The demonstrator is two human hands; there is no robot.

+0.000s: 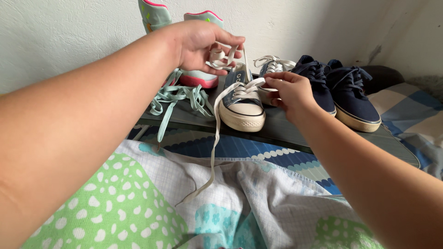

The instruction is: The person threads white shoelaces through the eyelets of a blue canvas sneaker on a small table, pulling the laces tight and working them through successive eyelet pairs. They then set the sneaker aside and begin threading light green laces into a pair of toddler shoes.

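Observation:
A blue canvas sneaker with a white toe cap [241, 107] stands on a dark board [277, 127], toe toward me. My left hand [201, 45] is raised above it, fingers closed on a bunched loop of its white shoelace [215, 138]. The lace's long free end hangs down over the board's edge onto the bedding. My right hand [290, 92] sits at the sneaker's right side, pinching the lace near the eyelets. The matching second sneaker [270, 69] is partly hidden behind my right hand.
A pair of navy low shoes [344, 94] stands to the right on the board. Mint high-top boots with pink trim [196, 76] and loose mint laces [177, 99] are at the left by the white wall. Patterned bedding [138, 203] covers the foreground.

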